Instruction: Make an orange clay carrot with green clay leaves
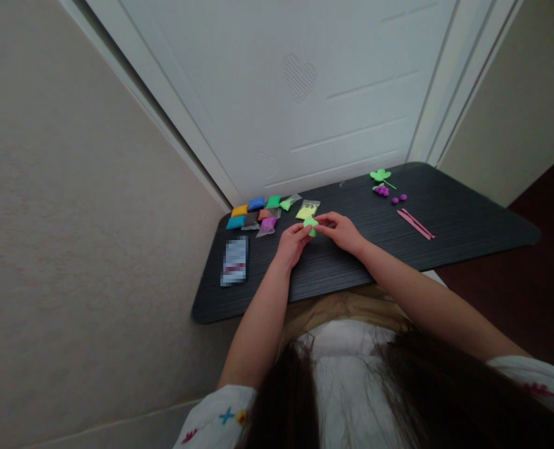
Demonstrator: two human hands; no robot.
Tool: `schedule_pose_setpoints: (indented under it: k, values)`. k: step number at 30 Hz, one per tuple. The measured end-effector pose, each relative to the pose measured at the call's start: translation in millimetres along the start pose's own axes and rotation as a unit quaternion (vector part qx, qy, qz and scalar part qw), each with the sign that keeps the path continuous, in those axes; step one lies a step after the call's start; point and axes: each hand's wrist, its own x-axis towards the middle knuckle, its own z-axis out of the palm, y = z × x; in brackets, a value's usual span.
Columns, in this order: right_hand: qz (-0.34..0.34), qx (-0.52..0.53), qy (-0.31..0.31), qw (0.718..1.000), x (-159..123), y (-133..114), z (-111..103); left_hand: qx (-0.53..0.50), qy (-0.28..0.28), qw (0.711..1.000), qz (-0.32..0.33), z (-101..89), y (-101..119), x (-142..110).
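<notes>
A small flattened piece of light green modelling clay (310, 223) is held up over the dark table between both hands. My left hand (292, 244) pinches it from the left, thumb on its face. From the right, the fingertips of my right hand (343, 232) grip its edge. Just behind the clay lies a clear packet of yellow clay (307, 209). At the far right of the table rest a green clay leaf shape (380, 175) with a thin stem and a cluster of purple clay balls (382, 191). Two loose purple balls (399, 199) sit beside them.
Several coloured clay packets (257, 203) lie at the back left of the black table (267, 293). A phone (234, 260) with a blurred screen is in front of them. Pink modelling tools (415, 224) lie on the right. A white door (352, 81) rises behind the table.
</notes>
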Motion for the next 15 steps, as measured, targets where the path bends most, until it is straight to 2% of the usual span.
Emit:
schedule_pose_setpoints:
  k: [4,15]
  values:
    - [-0.011,-0.027,0.009,1.0,-1.3,-1.0,0.4,0.018,0.02,0.999,0.022,-0.1,-1.4,1.0]
    - [-0.049,-0.077,0.001,0.996,-4.9,-4.2,0.5,0.011,0.032,0.999,0.026,0.9,-0.9,0.3]
